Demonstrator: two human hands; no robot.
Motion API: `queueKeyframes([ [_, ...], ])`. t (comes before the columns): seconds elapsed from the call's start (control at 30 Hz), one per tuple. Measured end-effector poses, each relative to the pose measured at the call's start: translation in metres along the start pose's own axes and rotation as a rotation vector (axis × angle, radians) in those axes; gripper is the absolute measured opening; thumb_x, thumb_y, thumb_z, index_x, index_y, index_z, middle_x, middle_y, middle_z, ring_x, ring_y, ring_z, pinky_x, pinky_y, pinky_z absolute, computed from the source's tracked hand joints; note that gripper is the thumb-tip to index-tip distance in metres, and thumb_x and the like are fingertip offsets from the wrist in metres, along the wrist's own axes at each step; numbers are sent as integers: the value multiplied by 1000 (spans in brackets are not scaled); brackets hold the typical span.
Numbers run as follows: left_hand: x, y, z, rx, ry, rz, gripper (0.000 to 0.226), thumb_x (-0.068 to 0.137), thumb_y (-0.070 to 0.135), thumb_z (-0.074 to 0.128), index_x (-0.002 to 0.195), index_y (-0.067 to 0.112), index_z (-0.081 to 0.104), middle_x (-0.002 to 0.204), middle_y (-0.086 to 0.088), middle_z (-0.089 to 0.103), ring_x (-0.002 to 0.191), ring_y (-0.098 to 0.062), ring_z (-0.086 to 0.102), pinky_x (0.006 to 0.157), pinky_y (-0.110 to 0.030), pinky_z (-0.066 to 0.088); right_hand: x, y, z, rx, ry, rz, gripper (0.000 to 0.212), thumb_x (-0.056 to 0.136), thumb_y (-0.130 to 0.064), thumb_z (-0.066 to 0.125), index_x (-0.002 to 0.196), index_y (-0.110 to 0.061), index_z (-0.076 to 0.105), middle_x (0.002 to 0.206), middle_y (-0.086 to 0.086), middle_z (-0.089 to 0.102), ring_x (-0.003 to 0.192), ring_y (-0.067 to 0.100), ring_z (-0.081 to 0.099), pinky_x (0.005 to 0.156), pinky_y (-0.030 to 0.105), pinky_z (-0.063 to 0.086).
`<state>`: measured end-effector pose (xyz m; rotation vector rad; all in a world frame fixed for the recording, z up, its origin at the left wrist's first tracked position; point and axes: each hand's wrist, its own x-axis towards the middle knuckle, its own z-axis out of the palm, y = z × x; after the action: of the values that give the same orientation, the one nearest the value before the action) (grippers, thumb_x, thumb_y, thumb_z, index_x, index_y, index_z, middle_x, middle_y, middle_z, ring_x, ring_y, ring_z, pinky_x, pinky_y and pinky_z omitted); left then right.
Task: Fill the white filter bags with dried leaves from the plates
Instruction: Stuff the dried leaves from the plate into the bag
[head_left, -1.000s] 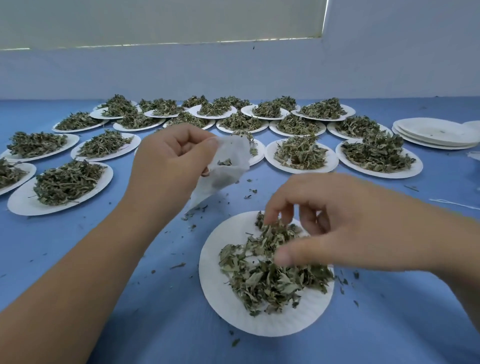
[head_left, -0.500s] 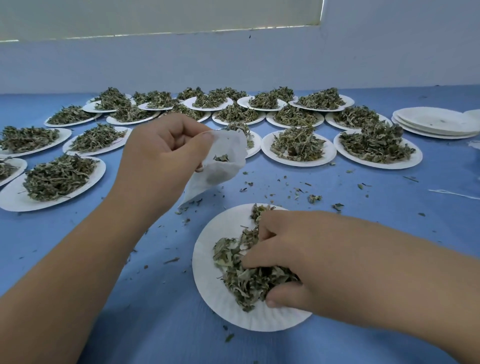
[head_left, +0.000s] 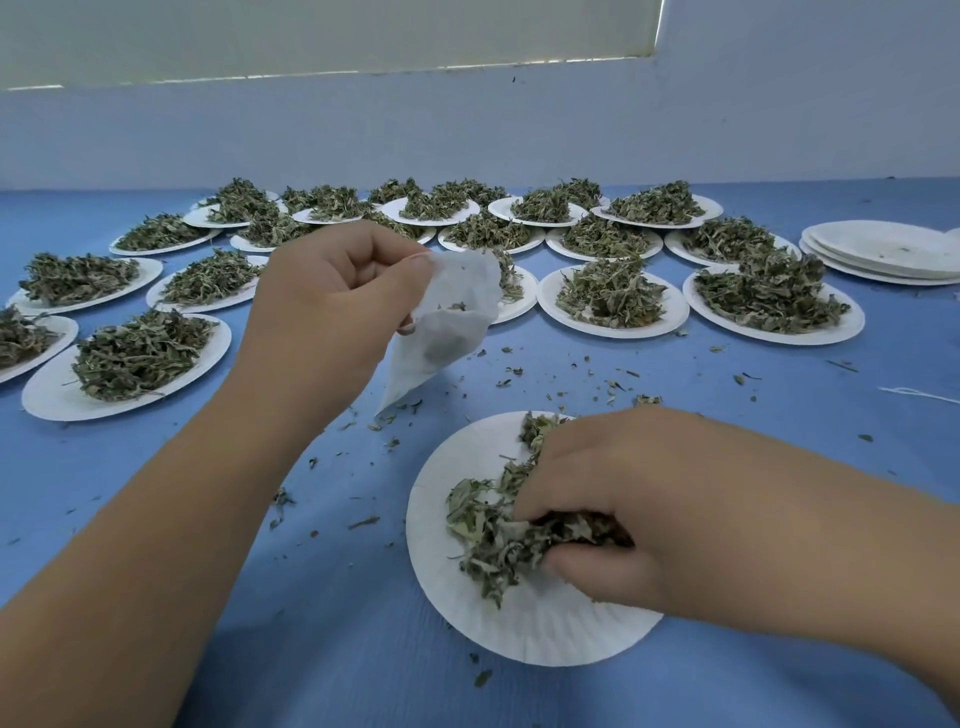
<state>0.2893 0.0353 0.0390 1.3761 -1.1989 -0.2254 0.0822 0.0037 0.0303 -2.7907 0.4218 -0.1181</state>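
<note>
My left hand (head_left: 332, 306) holds a white filter bag (head_left: 447, 327) by its mouth, above the blue table left of centre; a few dried leaves show inside it and its lower corner touches the table. My right hand (head_left: 613, 499) is down on the near white paper plate (head_left: 519, 623), fingers and thumb curled round a clump of dried leaves (head_left: 498, 540). The hand hides part of the pile.
Several paper plates heaped with dried leaves (head_left: 613, 296) fill the back and left of the blue table (head_left: 311, 649). A stack of bare plates (head_left: 883, 252) sits at the far right. Leaf crumbs (head_left: 608, 384) lie scattered round the near plate. A white wall (head_left: 467, 130) closes off the back.
My right hand came down from above the pile onto the near plate and closed round a clump of leaves. My left hand kept holding the bag in about the same place.
</note>
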Motion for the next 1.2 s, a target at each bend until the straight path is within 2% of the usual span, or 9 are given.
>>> queueKeyframes([
  [0.07, 1, 1, -2, 5, 10, -1, 19, 89, 12, 64, 74, 21, 69, 45, 12, 47, 43, -3, 47, 45, -12, 36, 1, 2, 4, -64, 51, -18, 19, 88, -32, 60, 105, -35, 65, 86, -17, 55, 81, 1, 49, 80, 24, 42],
  [0.2, -1, 3, -5, 54, 24, 36, 19, 90, 14, 63, 75, 24, 69, 45, 11, 48, 41, -2, 47, 47, -11, 37, -8, 12, -17, 156, 113, 55, 26, 79, -49, 58, 102, -39, 67, 94, -23, 62, 86, -7, 56, 73, 12, 43],
  [0.3, -4, 6, -4, 159, 37, 94, 17, 90, 15, 63, 76, 24, 68, 49, 3, 52, 44, -7, 47, 48, -8, 36, -9, 21, -21, 291, 162, 77, 25, 75, -51, 61, 97, -40, 68, 91, -24, 64, 66, -4, 58, 59, 10, 43],
  [0.4, -7, 7, -1, 255, 19, 118, 16, 89, 13, 63, 76, 22, 68, 62, -4, 57, 54, -19, 49, 48, -7, 34, -8, 28, -25, 406, 200, 96, 16, 79, -46, 69, 92, -38, 70, 83, -13, 68, 49, 2, 53, 49, 15, 43],
  [0.53, -13, 7, 4, 291, -74, 150, 15, 88, 12, 63, 77, 20, 69, 60, -2, 54, 49, -12, 43, 47, -11, 33, -6, 30, -28, 465, 286, 149, 14, 80, -46, 69, 88, -34, 70, 71, -6, 66, 61, 18, 59, 56, 28, 48],
  [0.7, -20, 6, 14, 323, -178, 202, 12, 87, 8, 64, 78, 13, 71, 56, -4, 51, 47, -8, 41, 47, -8, 31, 1, 26, -21, 434, 428, 215, 16, 75, -44, 63, 80, -30, 70, 59, -14, 57, 49, 1, 48, 51, 11, 39],
  [0.87, -25, 5, 20, 351, -243, 210, 13, 85, 11, 64, 75, 17, 69, 57, -5, 52, 47, -8, 41, 46, -15, 32, 6, 24, -14, 297, 498, 294, 15, 76, -43, 58, 76, -30, 67, 63, -22, 57, 52, 4, 49, 52, 14, 39],
  [1.0, -27, 4, 22, 340, -262, 204, 13, 86, 13, 64, 76, 18, 69, 57, -6, 51, 47, -10, 40, 46, -16, 33, 8, 19, -9, 148, 512, 326, 20, 78, -42, 54, 78, -26, 65, 67, -8, 60, 64, 6, 53, 58, 22, 43],
  [1.2, -30, 2, 25, 328, -283, 193, 13, 86, 14, 63, 76, 21, 68, 54, -4, 50, 45, -7, 38, 45, -11, 30, 11, 9, -6, -52, 491, 315, 35, 77, -45, 41, 85, -21, 65, 79, -6, 56, 77, 8, 50, 68, 36, 47],
])
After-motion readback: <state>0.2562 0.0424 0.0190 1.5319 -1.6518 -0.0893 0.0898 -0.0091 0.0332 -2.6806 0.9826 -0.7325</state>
